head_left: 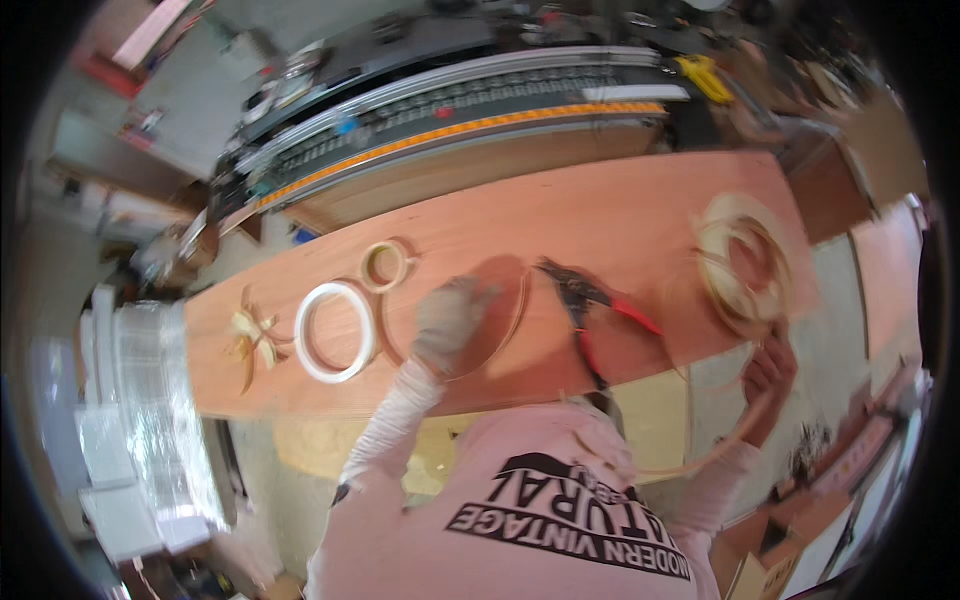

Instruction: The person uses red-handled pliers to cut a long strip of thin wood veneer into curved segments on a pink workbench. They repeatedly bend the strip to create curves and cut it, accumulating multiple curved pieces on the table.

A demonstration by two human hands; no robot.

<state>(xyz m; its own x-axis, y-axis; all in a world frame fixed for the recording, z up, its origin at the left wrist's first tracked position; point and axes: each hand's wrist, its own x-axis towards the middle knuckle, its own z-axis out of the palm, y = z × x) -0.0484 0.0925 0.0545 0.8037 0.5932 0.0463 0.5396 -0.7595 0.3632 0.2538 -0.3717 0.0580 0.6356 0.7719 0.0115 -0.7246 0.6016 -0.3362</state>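
My left hand (452, 322), in a pale glove, is over the middle of the wooden board, inside a loop of thin strip (522, 308). Its fingers are blurred, so their grip does not show. Just right of it lies a black-headed hand tool with red handles (585, 305), like pliers or a cutter. At the board's right front corner, the fingers of my right hand (768, 372) are closed around a thin pale strip (715, 446), which bows down across my front. Beyond that hand sits a large coil of pale strip (745, 270).
Left of my left hand lie a white ring-shaped roll (333, 333), a small tan roll (384, 266) and a bunch of pale curled scraps (252, 335). A long machine with an orange edge (460, 130) runs behind the board (600, 200). Clear-wrapped goods (160, 400) stand at left.
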